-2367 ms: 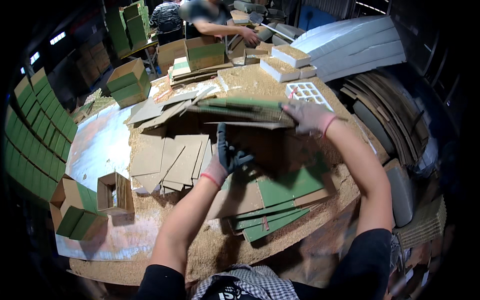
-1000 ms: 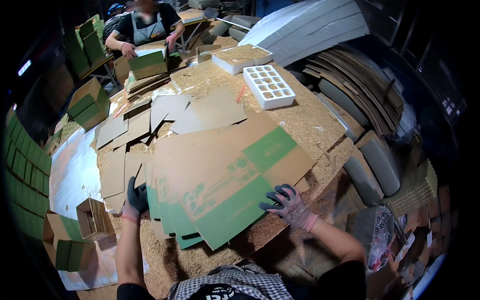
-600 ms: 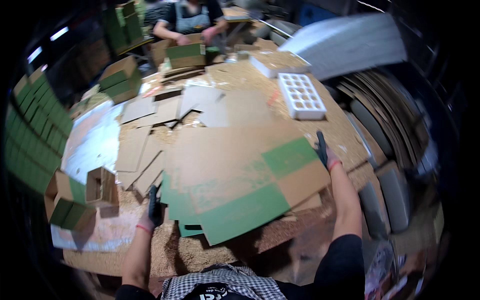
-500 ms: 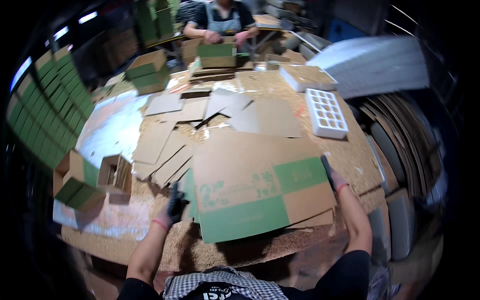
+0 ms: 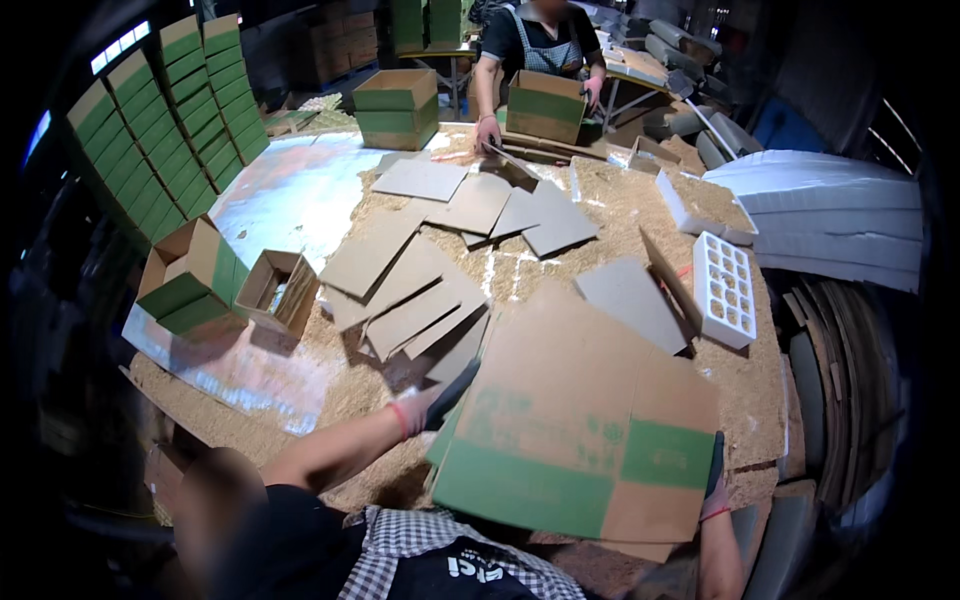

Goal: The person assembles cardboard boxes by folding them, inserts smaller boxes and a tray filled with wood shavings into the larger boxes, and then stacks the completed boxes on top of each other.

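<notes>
A small stack of flattened cardboard boxes [image 5: 560,400], brown with green panels, is between my hands at the near right of the table. My left hand [image 5: 452,395], in a dark glove with a pink cuff, grips its left edge; the fingers are partly behind the sheets. At the right edge, my right hand [image 5: 716,475] in a similar glove holds on, its fingertips upright along the side. The stack tilts, its near edge hanging past the table edge. Loose cardboard sheets [image 5: 440,285] lie beyond it, and another sheet [image 5: 672,285] leans up beside a white foam tray.
The white foam tray [image 5: 725,290] has rows of round holes. Open green-and-brown boxes [image 5: 190,275] stand at the left, another box [image 5: 395,105] farther back. Tall box stacks [image 5: 150,140] rise at the far left. Across the sawdust-covered table [image 5: 400,480], a person reaches toward cardboard sheets.
The flattened boxes have moved right and nearer to me, with both hands on them. My view has turned left. Across the table, the person's hand has come forward onto a sheet.
</notes>
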Tool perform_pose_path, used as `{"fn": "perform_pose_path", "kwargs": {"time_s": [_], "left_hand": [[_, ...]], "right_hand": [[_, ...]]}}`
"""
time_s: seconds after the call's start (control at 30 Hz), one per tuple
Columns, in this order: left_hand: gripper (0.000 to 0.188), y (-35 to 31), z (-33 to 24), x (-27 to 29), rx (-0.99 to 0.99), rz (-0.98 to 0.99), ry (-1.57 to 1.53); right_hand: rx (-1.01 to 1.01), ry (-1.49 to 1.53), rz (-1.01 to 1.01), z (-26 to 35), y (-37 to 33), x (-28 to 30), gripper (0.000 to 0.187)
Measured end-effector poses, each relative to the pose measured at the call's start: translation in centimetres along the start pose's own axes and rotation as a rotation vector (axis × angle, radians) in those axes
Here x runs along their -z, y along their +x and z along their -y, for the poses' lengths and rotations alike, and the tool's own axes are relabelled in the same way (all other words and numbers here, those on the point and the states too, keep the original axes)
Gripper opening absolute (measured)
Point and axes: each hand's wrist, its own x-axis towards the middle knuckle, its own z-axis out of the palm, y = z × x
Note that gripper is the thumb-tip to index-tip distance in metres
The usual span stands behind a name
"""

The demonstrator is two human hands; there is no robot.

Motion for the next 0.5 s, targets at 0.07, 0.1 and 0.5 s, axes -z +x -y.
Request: {"fn": "perform_pose_path", "kwargs": {"time_s": [0.07, 0.1, 0.5], "left_hand": [[0.089, 0.8, -4.2, 0.4, -0.080, -0.014, -0.045], [0.090, 1.0, -5.9, 0.9, -0.106, -0.024, -0.010], [0.096, 0.3, -8.0, 1.8, 0.372, -0.279, -0.498]], "right_hand": [[0.034, -0.016, -0.030, 1.1, -0.4, 0.1, 0.058], [0.008, -0.037, -0.044, 1.6, -1.1, -0.3, 0.058], [0.401, -0.691, -0.133, 3.3, -5.9, -6.0, 0.048]]}}
